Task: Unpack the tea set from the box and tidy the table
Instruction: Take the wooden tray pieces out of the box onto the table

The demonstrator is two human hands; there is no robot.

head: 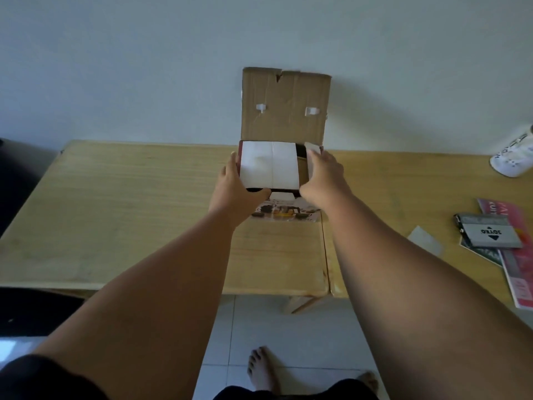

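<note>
What lies inside the box (pixel 284 108) is hidden under a white sheet (pixel 269 166). The print on its near face is too small to read and is partly covered by the left hand (pixel 235 183) and right hand (pixel 323 174). Far right of the box, a white object (pixel 514 160) and a pink magazine (pixel 519 272) are cut off by the picture's edge.

I wear the one camera on my head; its wide angle faces forward and down, close over the near edge of the table (pixel 129 197). The wall (pixel 144 67) beyond the far edge fills the top, floor (pixel 259 321) and my foot (pixel 262 370) the bottom.
</note>
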